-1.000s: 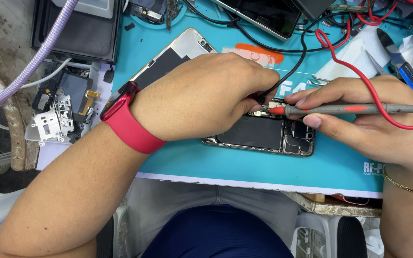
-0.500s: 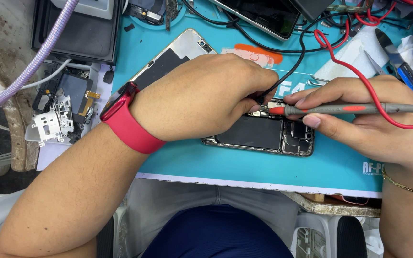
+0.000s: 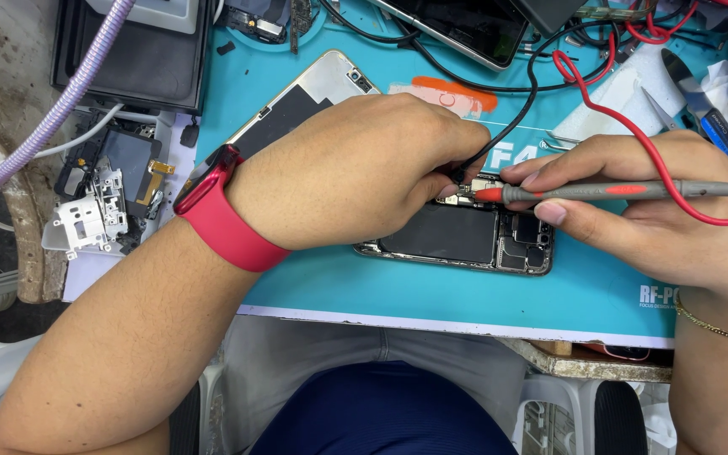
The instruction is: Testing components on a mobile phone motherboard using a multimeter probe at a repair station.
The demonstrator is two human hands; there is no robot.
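On a turquoise rubber mat [image 3: 313, 286] over the worktop, the left hand [image 3: 355, 168] pinches a black-leaded probe [image 3: 458, 175] against an opened smartphone's exposed circuitry [image 3: 465, 236], steadying it, while the right hand [image 3: 634, 211] holds a grey, red-tipped probe [image 3: 600, 192] pen-style for fine contact.

Bright, even overhead light; sharp focus, soft shadows, little glare.

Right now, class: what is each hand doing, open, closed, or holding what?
Left hand: closed, pinching the black probe lead over the opened phone.
Right hand: closed on the grey probe with red wire.
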